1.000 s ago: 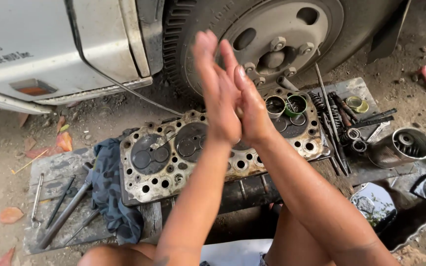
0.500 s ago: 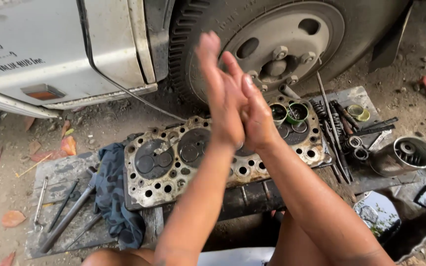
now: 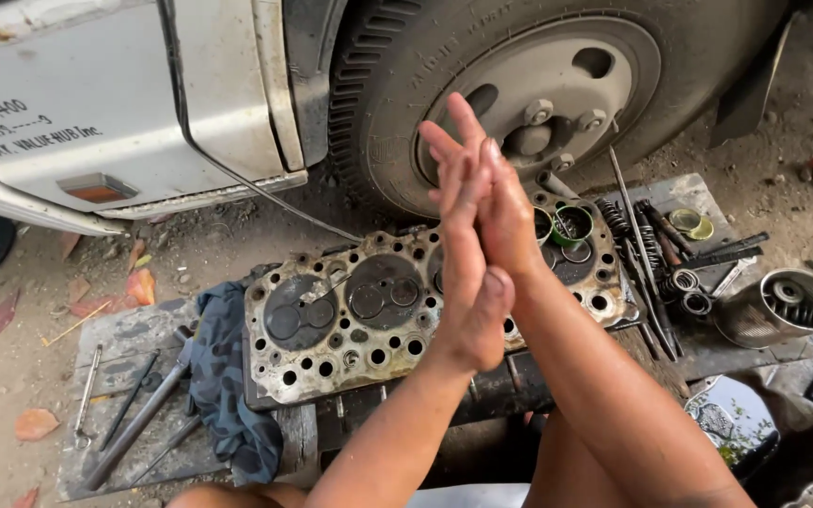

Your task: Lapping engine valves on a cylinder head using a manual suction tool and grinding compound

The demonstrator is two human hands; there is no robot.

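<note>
My left hand (image 3: 468,273) and my right hand (image 3: 512,221) are raised with palms pressed flat together and fingers straight, pointing up. The left fingertips reach a little higher than the right ones. Whatever may lie between the palms is hidden. Below them lies a grimy cylinder head (image 3: 359,320) with round valve recesses and several bolt holes, resting on a board (image 3: 134,329) on the ground. Both hands hover over its right half.
A truck wheel (image 3: 538,94) and white body panel (image 3: 96,113) stand behind. A blue rag (image 3: 223,386) and long tools (image 3: 134,423) lie left of the head. Small green cups (image 3: 573,226), springs (image 3: 684,282), rods and a metal housing (image 3: 783,306) sit to the right.
My hands stay pressed together and have slid slightly against each other. The view has shifted a little; the cylinder head has not moved.
</note>
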